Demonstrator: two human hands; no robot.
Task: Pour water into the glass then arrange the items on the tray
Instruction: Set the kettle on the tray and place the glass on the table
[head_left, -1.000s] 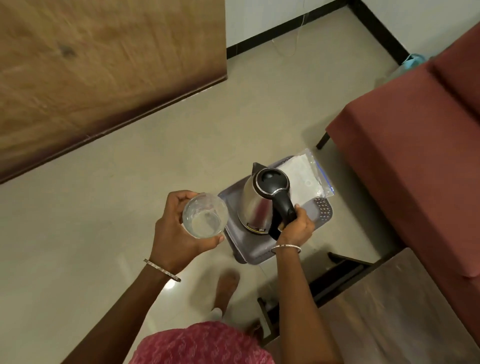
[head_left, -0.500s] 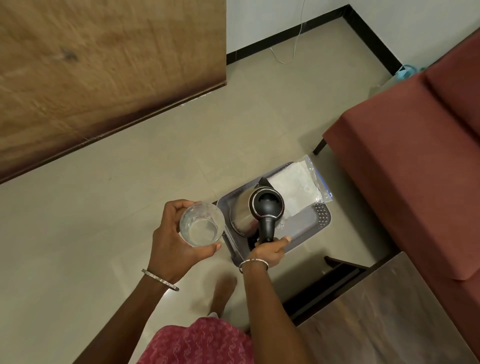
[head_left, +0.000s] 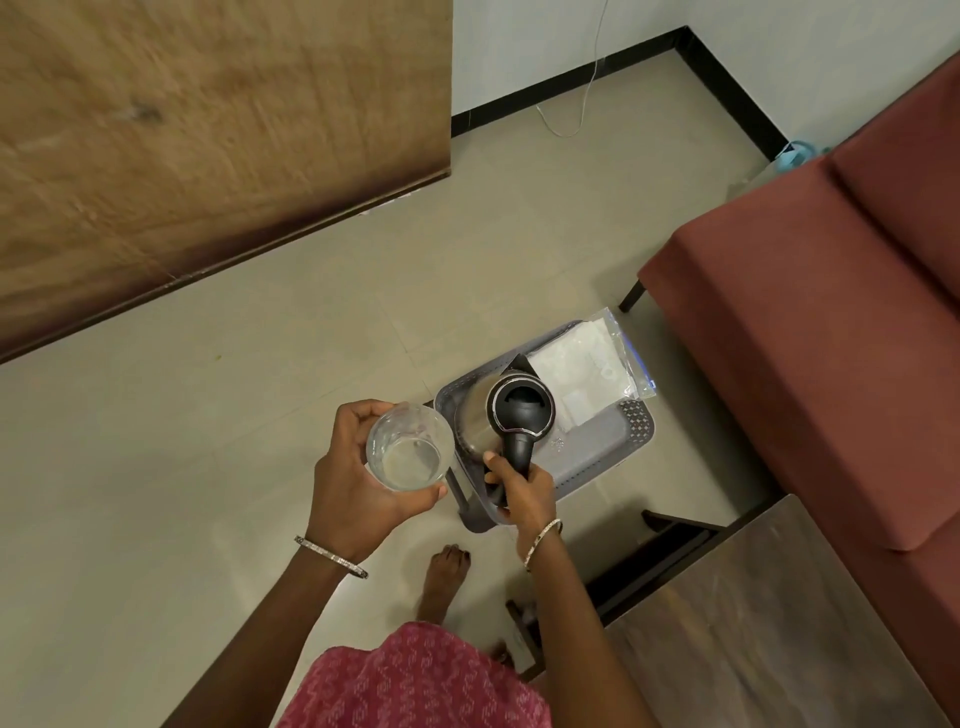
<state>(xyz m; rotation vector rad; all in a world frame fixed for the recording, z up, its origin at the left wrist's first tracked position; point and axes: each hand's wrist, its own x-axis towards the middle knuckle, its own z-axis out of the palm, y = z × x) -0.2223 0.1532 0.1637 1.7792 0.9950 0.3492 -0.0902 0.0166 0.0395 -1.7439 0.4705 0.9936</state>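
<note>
My left hand (head_left: 358, 486) grips a clear glass (head_left: 409, 447) with some water in it, held upright just left of the tray. A steel kettle (head_left: 511, 410) with a black lid stands on the left part of the grey tray (head_left: 608, 447), which lies on the floor. My right hand (head_left: 524, 496) is closed around the kettle's black handle. A clear plastic bag (head_left: 592, 369) with white contents rests on the tray's far end, overhanging its edge.
A maroon sofa (head_left: 831, 322) runs along the right. A dark wooden table (head_left: 769, 623) is at the lower right, near the tray. A wooden panel (head_left: 208, 130) fills the upper left. My bare foot (head_left: 444, 577) is on the tiled floor below the tray.
The kettle has come down from a tilted hold to sit upright on the tray, with my right hand still on its handle. The glass has stayed beside the tray in my left hand.
</note>
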